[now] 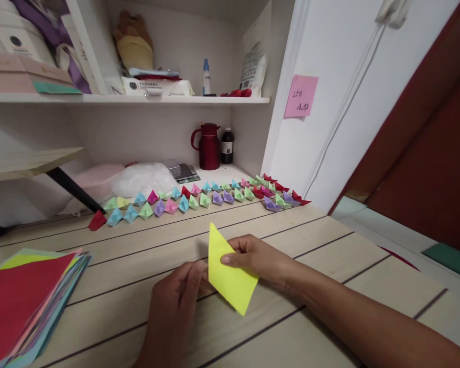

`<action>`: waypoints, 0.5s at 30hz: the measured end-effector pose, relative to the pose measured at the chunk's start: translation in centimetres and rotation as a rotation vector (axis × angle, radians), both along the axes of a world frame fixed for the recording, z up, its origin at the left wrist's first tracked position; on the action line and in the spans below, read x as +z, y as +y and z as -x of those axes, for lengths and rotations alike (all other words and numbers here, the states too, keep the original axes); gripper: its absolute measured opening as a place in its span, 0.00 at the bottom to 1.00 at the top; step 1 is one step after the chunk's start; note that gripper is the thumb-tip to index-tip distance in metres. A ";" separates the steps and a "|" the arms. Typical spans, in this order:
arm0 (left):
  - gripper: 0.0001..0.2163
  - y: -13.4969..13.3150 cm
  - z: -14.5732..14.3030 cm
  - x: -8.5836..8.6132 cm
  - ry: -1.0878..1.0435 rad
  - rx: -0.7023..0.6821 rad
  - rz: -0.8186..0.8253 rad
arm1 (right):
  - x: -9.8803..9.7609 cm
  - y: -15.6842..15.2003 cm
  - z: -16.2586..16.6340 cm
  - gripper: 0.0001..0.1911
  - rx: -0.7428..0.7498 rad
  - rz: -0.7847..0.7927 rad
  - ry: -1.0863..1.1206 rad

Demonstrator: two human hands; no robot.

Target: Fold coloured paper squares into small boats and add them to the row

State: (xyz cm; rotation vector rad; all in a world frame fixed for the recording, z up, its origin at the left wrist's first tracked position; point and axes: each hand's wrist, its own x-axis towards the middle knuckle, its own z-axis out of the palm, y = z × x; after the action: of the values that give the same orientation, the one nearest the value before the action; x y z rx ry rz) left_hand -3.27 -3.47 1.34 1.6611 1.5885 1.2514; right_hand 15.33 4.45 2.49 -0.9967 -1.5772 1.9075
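A bright yellow sheet of paper (230,286) is held tilted above the table in the head view, with a pointed corner at the top. My right hand (253,258) grips it from the right, thumb on the front face and fingers behind. At the paper's left edge, the fingers of my left hand (180,291) are closed in a pinch, their tips partly hidden by the sheet. Behind the hands, small folded paper boats (170,206) in many colours stand in rows along the back of the table.
A stack of coloured paper (26,301), red on top, lies at the left on the slatted wooden table (126,306). A red jug (209,148) and a dark bottle (227,145) stand under the shelf (168,99). A black-legged stand (72,186) is at the left.
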 end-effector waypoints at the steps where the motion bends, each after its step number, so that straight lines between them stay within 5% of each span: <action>1: 0.14 0.0 0.5 0.1 0.110 0.057 -0.091 | 0.1 0.4 -0.4 0.15 -0.005 -0.052 -0.065; 4: 0.11 0.4 1.5 0.4 0.460 0.049 -0.364 | 0.5 1.3 -1.5 0.10 0.019 -0.329 -0.323; 7: 0.14 0.8 1.5 0.4 0.736 -0.129 -0.583 | 0.9 1.5 -2.1 0.12 0.066 -0.647 -0.578; 11: 0.19 1.3 0.6 -0.3 0.965 -0.407 -0.534 | 1.1 1.4 -2.3 0.14 0.177 -0.792 -0.648; 15: 0.19 1.8 0.5 -1.1 0.968 -0.544 -0.388 | 0.8 1.6 -2.4 0.18 0.166 -0.763 -0.522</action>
State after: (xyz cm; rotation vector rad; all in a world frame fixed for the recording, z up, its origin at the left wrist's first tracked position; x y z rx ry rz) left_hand -3.78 -1.70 0.27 2.9733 1.1793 0.4702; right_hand 17.75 6.07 3.32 -1.0579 -2.4691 0.9690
